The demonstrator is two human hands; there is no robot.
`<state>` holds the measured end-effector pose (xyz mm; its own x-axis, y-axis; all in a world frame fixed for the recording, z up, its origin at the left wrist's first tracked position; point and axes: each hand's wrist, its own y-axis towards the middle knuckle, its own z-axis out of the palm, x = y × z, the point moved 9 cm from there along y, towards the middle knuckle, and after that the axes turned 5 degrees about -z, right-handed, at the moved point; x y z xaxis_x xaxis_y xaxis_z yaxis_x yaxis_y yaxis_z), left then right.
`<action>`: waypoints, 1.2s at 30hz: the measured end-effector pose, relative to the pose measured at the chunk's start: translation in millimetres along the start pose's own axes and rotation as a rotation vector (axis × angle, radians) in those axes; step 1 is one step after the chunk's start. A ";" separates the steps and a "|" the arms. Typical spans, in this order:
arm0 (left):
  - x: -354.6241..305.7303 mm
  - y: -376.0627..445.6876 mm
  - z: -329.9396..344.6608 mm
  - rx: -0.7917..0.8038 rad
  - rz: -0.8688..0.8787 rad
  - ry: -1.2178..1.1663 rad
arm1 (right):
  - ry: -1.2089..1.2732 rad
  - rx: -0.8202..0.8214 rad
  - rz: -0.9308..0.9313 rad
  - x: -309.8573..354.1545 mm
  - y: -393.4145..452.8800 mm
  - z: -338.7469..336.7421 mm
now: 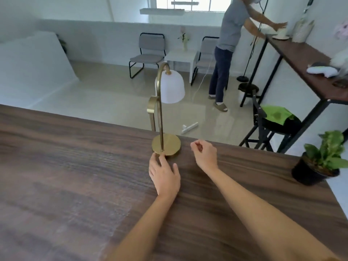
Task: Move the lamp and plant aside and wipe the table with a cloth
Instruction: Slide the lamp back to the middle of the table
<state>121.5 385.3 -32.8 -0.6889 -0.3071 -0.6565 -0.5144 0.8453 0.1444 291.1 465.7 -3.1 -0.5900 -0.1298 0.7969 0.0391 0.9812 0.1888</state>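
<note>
A brass lamp [166, 145] with a white bell shade stands near the far edge of the dark wooden table [75, 176]. My left hand [164, 175] lies flat on the table, fingers spread, its fingertips touching the near rim of the lamp's round base. My right hand [205, 154] hovers just right of the base, fingers loosely curled, holding nothing. A green plant in a black pot [318, 162] sits at the table's far right corner. No cloth shows on the table.
Beyond the table edge is open floor with a white object [189, 127] lying on it. A black stool with a green cloth [276, 114] stands right of it. Another person [228, 51] works at a tall side table [301, 59].
</note>
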 end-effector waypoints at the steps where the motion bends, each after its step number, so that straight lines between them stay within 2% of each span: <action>1: 5.8 0.6 3.5 0.058 0.012 0.099 | -0.020 0.058 -0.004 10.7 10.8 18.9; 4: 17.5 -1.1 14.0 0.171 0.101 0.304 | -0.050 0.235 -0.048 40.3 40.0 72.4; 7: 21.1 6.9 14.0 0.155 0.126 0.336 | -0.135 0.441 -0.094 56.9 59.8 113.9; 9: 22.8 17.9 14.2 0.132 0.124 0.339 | -0.218 0.507 -0.150 61.7 69.4 130.7; 13: 41.2 29.0 9.8 0.114 0.075 0.343 | -0.228 0.473 -0.245 68.5 66.6 145.5; 17: 54.9 27.9 12.9 0.164 0.035 0.361 | -0.228 0.460 -0.163 46.6 52.3 137.6; 20: 46.5 28.1 17.2 0.221 0.090 0.376 | -0.209 0.398 -0.081 19.1 43.0 111.3; 25: 40.9 28.7 21.0 0.337 0.225 0.392 | -0.318 0.397 0.012 -15.6 15.7 76.1; 29: 31.0 22.4 26.0 0.415 0.329 0.337 | -0.319 0.309 0.073 -32.9 -7.6 48.0; 34: 3.5 13.0 31.2 0.458 0.415 0.222 | -0.292 0.178 0.140 -49.1 -29.4 7.2; 36: -9.3 8.7 34.7 0.438 0.449 0.224 | -0.266 0.173 0.139 -54.6 -33.2 -2.3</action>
<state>141.1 410.7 -51.1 -0.9015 0.0725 -0.4267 0.0696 0.9973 0.0225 323.9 439.9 -51.6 -0.7790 0.0257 0.6265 0.0094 0.9995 -0.0293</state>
